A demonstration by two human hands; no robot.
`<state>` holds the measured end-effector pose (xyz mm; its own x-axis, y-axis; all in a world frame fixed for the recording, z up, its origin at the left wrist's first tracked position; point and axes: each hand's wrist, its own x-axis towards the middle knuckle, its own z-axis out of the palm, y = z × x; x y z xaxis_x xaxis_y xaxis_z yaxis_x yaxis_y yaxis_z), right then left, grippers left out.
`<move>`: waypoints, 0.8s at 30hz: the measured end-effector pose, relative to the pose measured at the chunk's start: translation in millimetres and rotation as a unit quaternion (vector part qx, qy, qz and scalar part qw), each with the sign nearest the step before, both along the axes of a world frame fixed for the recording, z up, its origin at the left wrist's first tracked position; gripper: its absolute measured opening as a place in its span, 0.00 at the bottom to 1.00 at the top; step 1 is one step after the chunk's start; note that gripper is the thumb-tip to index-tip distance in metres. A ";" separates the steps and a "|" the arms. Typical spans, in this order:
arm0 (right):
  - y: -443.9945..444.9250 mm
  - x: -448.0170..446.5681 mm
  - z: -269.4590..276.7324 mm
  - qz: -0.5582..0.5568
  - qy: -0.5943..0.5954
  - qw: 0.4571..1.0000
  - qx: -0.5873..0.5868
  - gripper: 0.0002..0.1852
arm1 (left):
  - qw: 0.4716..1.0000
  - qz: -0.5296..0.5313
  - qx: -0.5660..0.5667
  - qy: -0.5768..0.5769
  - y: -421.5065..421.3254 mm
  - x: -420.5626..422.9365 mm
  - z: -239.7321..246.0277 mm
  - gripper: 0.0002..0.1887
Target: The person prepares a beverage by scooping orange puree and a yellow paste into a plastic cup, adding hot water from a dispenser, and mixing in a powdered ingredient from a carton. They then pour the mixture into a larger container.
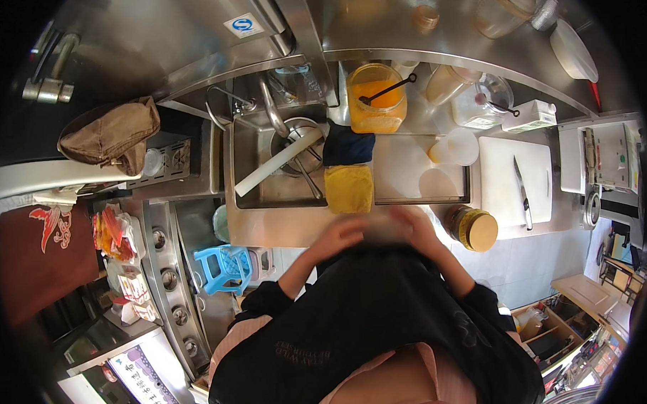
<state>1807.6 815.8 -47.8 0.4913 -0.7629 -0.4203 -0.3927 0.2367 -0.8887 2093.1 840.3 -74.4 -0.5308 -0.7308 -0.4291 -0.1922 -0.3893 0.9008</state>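
Note:
My left hand [338, 239] is at the counter's front edge, fingers curved and pointing inward. Facing it, my right hand [416, 232] is blurred by motion. Between them is a pale, blurred patch [382, 226]; whether it is a held thing cannot be made out. Just beyond my left hand lies a folded yellow cloth [348, 189], with a dark blue cloth [349, 144] behind it. A jar with a gold lid [480, 232] stands right of my right hand. Farther back, a translucent plastic cup [462, 147] stands by the recessed steel tray [400, 167].
At left, the sink [248, 202] holds a metal pot [279, 150] with a white rod [279, 162] across it. A knife [520, 184] lies on the white cutting board [497, 196]. A jar of orange liquid [376, 117] holds a dark ladle. Overhead runs a steel shelf [457, 56].

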 end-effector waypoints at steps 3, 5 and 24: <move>57.2 -22.8 25.5 0.223 -0.136 0.954 0.148 0.36 | 0.962 -0.254 -0.063 0.080 42.0 9.8 20.7 0.23; 71.7 -31.5 38.2 0.252 -0.155 0.947 0.127 0.36 | 0.958 -0.271 -0.046 0.078 38.8 23.5 30.5 0.22; 112.7 -90.3 99.6 -0.036 0.145 0.980 -0.135 0.08 | 0.877 0.319 -0.356 -0.040 -314.0 -285.1 17.7 0.55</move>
